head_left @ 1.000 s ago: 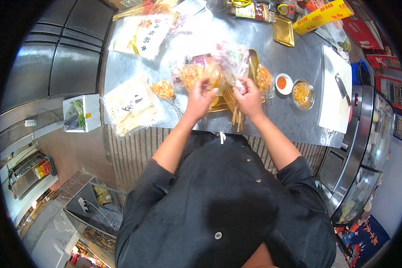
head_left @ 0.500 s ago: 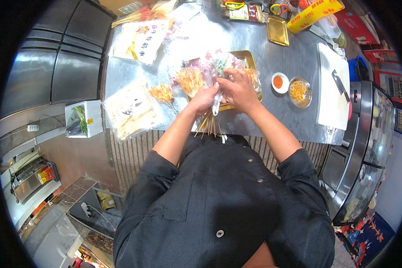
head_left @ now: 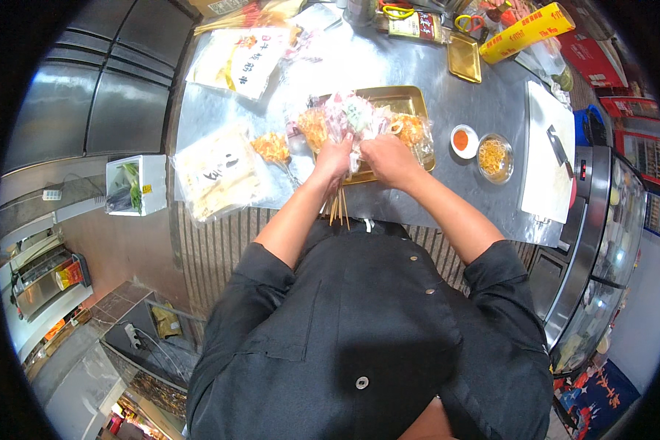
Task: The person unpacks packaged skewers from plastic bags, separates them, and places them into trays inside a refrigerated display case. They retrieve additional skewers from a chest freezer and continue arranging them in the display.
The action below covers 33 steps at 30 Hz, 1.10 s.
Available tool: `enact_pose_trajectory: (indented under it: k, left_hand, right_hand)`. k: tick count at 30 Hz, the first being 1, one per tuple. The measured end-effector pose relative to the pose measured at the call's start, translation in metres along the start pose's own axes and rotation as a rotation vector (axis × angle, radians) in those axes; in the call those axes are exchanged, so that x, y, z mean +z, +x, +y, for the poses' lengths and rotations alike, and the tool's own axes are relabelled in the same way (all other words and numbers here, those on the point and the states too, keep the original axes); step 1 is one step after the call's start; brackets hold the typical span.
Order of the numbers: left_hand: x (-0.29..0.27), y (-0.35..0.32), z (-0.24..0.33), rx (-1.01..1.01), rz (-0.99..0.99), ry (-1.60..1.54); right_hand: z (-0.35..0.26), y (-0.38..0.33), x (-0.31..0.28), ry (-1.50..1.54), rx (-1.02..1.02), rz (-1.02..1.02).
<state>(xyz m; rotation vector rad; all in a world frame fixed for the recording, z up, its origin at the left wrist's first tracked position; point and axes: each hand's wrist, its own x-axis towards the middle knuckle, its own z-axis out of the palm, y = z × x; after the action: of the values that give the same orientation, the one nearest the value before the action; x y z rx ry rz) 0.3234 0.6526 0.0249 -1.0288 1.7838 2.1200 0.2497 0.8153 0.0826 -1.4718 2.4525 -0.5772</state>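
Both hands are closed on a clear plastic bag point(head_left: 356, 114) with reddish and green patches, over a gold tray point(head_left: 400, 93). My left hand point(head_left: 334, 156) grips the bag's left side. Thin wooden skewer sticks point(head_left: 339, 208) stick out below that hand, toward the table's front edge. My right hand point(head_left: 390, 158) is a fist on the bag's right side, its fingertips hidden. Orange-yellow food point(head_left: 312, 129) lies left of the bag, and more orange food in clear wrap point(head_left: 412, 130) is on the tray's right part. A separate orange skewered piece point(head_left: 271, 147) rests on the table.
Left on the metal table point(head_left: 462, 95) are a bag of pale food point(head_left: 220, 174) and a white printed package point(head_left: 242, 62). To the right stand a bowl of red powder point(head_left: 462, 139), a bowl of yellow shreds point(head_left: 493, 159), and a white board point(head_left: 543, 172) with a knife point(head_left: 559, 149).
My right hand's fingers, raised and spread over the bag, have closed into a fist on it. The bag's loose end no longer hangs between my hands. The view has shifted slightly.
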Motion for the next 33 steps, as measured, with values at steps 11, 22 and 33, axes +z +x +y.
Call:
enact_pose_trajectory:
  k: [11,22,33]
  left_hand:
    - [-0.015,0.022,-0.037,-0.099,0.047,0.072]
    - [-0.025,-0.005,-0.005,-0.063,-0.140,0.321]
    - [-0.027,-0.006,-0.028,0.232,-0.121,0.596]
  right_hand:
    - [-0.016,-0.023,-0.029,-0.261,-0.279,-0.108]
    - [-0.017,-0.019,-0.032,-0.242,-0.054,-0.333]
    - [-0.020,-0.022,-0.028,-0.286,-0.363,-0.120]
